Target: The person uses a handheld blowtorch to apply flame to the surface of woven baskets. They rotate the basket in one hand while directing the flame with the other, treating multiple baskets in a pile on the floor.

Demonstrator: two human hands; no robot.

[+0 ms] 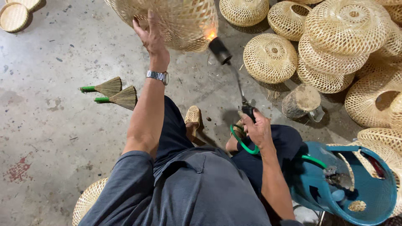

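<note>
My left hand is raised and presses against a large woven bamboo basket held up at the top of the view. A silver watch sits on that wrist. My right hand grips the handle of a gas torch. Its black nozzle points up at the basket's lower right side, where an orange flame touches the weave. A green hose loops from the torch handle towards a teal gas cylinder at my right.
Several woven bamboo baskets are piled at the upper right. A wood stump stands near them. Two small brooms with green handles lie on the concrete floor at left. Flat round trays sit at the top left. Another basket lies at the bottom left.
</note>
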